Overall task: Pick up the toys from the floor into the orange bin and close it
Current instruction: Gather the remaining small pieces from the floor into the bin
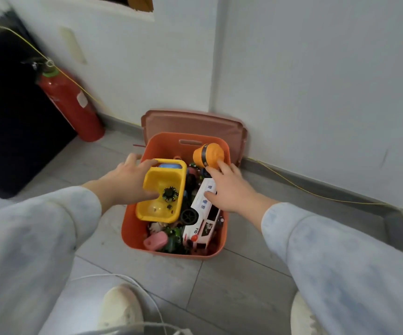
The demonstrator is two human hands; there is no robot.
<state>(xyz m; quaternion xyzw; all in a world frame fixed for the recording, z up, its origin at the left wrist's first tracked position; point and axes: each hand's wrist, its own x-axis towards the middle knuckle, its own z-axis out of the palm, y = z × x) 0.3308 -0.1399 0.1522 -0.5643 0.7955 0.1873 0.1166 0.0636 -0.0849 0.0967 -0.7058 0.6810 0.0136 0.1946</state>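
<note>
White cable [147, 293]: lies on the floor tiles nearest the person, well short of both hands.
Left hand [125, 182]: grips the yellow tray [166, 180] by its left wall, with a finger on the far rim and the thumb on the near side; one finger sticks out free.
Yellow tray: held tilted to the right of that grip, with a black spiky toy and a small ball loose inside.
Right hand [234, 189]: fingers straight, clasping nothing. The fingertips touch the orange cone toy [209, 154] and the thumb rests on the white police car [202, 213].
Orange bin [129, 226]: on the floor directly under both hands, heaped with toys.
Lid [188, 123]: off, propped against the wall just beyond the bin, past the right fingertips.
Risk: the tray, car and cone seem to ride at or above the rim, so the lid may not seat unless they are pressed lower.
Risk: tipping the tray further could spill its loose pieces onto the floor.
</note>
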